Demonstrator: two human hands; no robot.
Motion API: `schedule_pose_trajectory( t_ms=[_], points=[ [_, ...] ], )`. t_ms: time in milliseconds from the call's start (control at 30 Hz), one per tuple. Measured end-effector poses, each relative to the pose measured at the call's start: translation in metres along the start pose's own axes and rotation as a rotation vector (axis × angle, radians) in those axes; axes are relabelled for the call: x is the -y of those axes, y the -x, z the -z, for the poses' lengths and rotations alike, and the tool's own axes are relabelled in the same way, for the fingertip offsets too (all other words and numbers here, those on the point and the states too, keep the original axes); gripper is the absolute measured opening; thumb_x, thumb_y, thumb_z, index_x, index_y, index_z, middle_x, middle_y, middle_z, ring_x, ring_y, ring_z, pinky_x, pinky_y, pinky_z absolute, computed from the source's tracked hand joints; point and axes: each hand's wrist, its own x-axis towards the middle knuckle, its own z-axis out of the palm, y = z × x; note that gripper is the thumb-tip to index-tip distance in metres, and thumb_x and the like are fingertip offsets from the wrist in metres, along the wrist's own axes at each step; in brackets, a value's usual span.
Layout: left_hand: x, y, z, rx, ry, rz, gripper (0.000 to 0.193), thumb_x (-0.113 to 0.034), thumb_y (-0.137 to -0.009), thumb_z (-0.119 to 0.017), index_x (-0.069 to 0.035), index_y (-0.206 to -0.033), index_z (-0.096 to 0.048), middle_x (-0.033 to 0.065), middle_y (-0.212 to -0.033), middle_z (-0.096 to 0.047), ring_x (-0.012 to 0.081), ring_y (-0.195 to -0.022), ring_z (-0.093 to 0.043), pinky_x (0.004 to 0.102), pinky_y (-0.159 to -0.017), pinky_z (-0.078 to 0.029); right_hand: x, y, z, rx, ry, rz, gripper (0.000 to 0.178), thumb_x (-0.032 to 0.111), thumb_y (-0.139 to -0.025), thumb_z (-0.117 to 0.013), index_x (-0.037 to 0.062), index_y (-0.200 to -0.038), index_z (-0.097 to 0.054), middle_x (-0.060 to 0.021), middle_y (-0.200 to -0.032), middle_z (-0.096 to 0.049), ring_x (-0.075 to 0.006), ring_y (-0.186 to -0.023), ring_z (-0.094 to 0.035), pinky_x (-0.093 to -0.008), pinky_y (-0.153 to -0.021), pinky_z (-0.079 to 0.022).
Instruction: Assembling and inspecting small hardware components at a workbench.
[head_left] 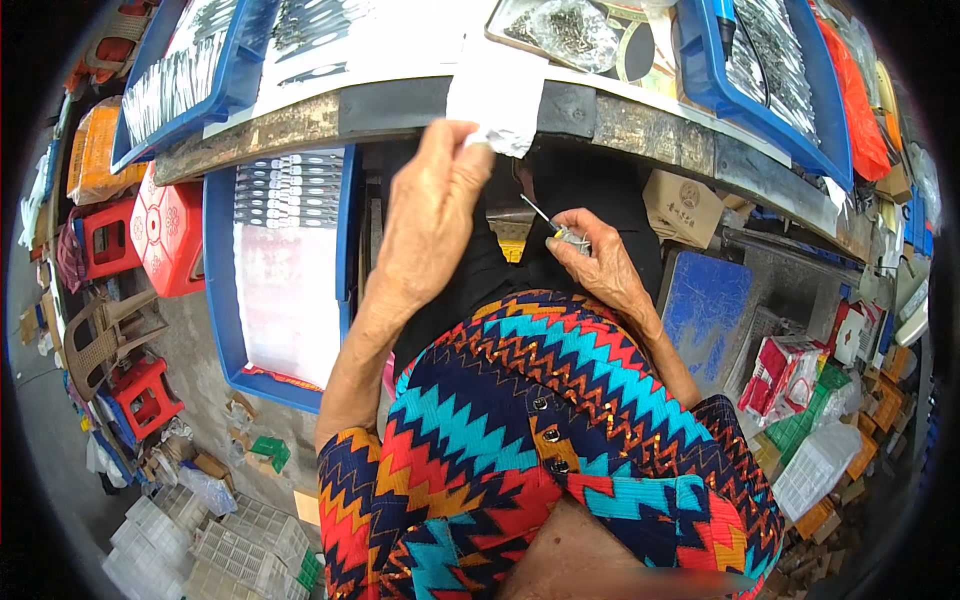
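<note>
While stretching the left hand (pixel 430 215) forward to the table (pixel 270 128), pinches a white sheet (pixel 500 85) near its crumpled lower end, thumb against fingers. Holds the right hand (pixel 605 262) lower, over dark trousers (pixel 450 308), fingers curled round a thin metal rod (pixel 537 208) and a greyish bundle (pixel 572 238) too small to make out. Slants up and left, the rod. Hangs over the worn wooden edge, the sheet: thin, smooth higher up, wrinkled at the bottom.

The left hand (pixel 430 205) pinches a white sheet (pixel 498 92) by the bench (pixel 285 122), the right hand (pixel 606 258) holding a thin rod (pixel 537 209)
</note>
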Motion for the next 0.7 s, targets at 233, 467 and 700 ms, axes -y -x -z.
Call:
schedule_pose_trajectory(
  t_ms=[233,467,700],
  points=[
    [0.025,-0.006,-0.022,0.069,0.129,0.096,0.020,-0.016,-0.092,-0.043,0.000,-0.100,-0.052,-0.0013,-0.070,-0.049,0.0044,-0.056,-0.038,0.0190,-0.049,-0.031,0.018,0.007,0.013,0.055,-0.173,-0.131,0.027,0.015,-0.078,-0.061,-0.0007,-0.100,-0.055,-0.0035,-0.072,-0.056,-0.0078,-0.063,-0.050,-0.0238,-0.056,-0.041],
    [0.038,-0.016,-0.024,0.108,0.326,0.222,0.021,-0.018,-0.092,-0.044,0.000,-0.098,-0.054,-0.0012,-0.069,-0.052,0.0019,-0.053,-0.039,0.0162,-0.046,-0.029,0.034,0.014,0.021,-0.035,-0.156,0.012,0.029,0.011,-0.076,-0.062,0.0014,-0.103,-0.058,-0.0020,-0.077,-0.057,-0.0066,-0.067,-0.050,-0.0215,-0.060,-0.042],
    [0.044,-0.015,-0.031,0.068,0.353,0.139,0.021,-0.022,-0.093,-0.043,-0.003,-0.090,-0.052,-0.0042,-0.065,-0.045,0.0017,-0.052,-0.035,0.0163,-0.045,-0.028,0.060,0.009,0.017,-0.132,-0.083,0.186,0.030,0.009,-0.078,-0.059,-0.0001,-0.106,-0.057,-0.0081,-0.093,-0.059,-0.0108,-0.083,-0.055,-0.0228,-0.072,-0.044]
  ],
)
